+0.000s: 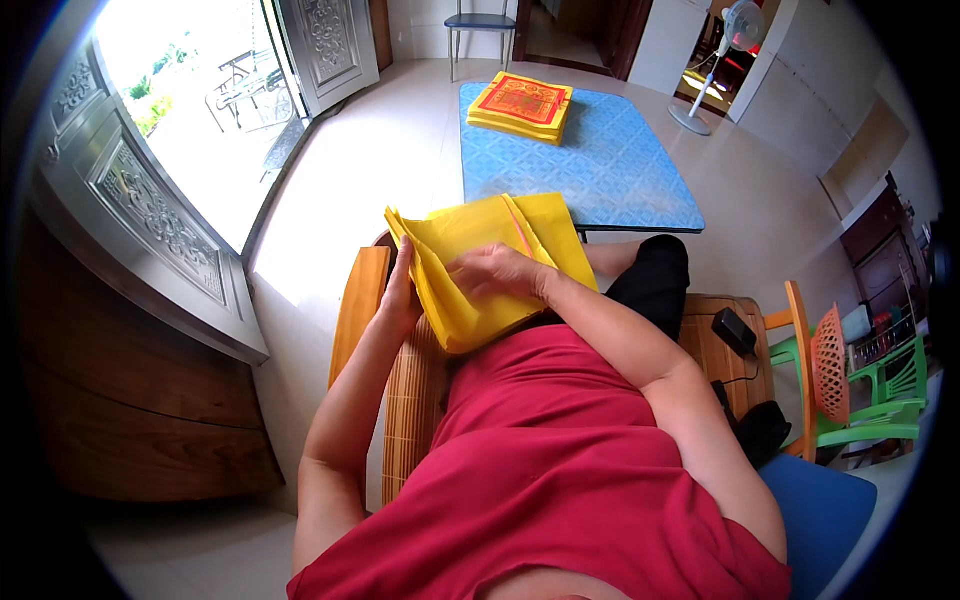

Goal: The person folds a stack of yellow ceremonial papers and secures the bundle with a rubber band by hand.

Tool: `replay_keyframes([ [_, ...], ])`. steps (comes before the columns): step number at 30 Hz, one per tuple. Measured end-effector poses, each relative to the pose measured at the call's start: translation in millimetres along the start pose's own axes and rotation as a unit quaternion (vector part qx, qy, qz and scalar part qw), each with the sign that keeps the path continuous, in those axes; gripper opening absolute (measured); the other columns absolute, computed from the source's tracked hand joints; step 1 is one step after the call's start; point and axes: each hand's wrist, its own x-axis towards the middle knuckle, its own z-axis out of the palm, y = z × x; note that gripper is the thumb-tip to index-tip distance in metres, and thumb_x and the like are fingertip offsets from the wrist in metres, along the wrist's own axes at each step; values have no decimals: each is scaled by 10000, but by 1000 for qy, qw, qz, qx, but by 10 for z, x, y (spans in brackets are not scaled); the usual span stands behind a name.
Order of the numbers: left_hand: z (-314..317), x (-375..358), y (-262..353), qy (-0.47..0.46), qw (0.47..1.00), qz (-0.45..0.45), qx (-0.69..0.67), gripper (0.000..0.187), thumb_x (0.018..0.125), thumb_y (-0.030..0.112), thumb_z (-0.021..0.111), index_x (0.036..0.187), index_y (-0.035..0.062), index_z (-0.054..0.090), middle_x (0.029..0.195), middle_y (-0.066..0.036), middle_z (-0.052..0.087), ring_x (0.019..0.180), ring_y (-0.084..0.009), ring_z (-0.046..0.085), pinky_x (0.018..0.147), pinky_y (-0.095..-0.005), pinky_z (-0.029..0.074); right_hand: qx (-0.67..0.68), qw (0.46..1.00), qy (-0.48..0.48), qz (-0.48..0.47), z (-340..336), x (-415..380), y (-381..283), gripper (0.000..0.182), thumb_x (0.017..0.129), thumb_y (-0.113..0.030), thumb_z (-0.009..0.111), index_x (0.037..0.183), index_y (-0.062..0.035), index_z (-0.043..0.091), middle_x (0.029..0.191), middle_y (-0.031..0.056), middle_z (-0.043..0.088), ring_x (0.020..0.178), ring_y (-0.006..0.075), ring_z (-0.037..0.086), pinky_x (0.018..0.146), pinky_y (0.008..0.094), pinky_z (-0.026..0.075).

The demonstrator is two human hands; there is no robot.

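Observation:
Yellow paper sheets [450, 290] lie on the person's lap, with their left edge raised and curved. My left hand [401, 290] is at that left edge, its fingers upright against the outer side of the sheets and closed on them. My right hand [495, 272] is over the middle of the sheets, slightly blurred, its fingertips on or just above the yellow surface; what they hold, if anything, cannot be made out. A thin pink strip [520, 225] runs along the sheets to the right of my right hand.
A blue patterned table [620, 165] stands ahead, bearing a stack of yellow paper with a red print [520, 102]. A bamboo-covered armrest [408, 410] is at the left. At the right are a black box [735, 330], a pink basket [829, 362] and green chairs [880, 420].

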Motion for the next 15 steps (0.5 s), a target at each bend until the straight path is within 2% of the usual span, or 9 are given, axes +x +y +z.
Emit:
replay_keyframes([
  [15,-50,23,-7,-19,1000,3,-18,723,892,683,405,1314,102,487,1196,-80,595,1064,-207,580,908,-347,492,-32,999,16,10,18,-63,-93,370,991,-314,482,1164,-11,605,993,127,693,847,174,668,736,289,544],
])
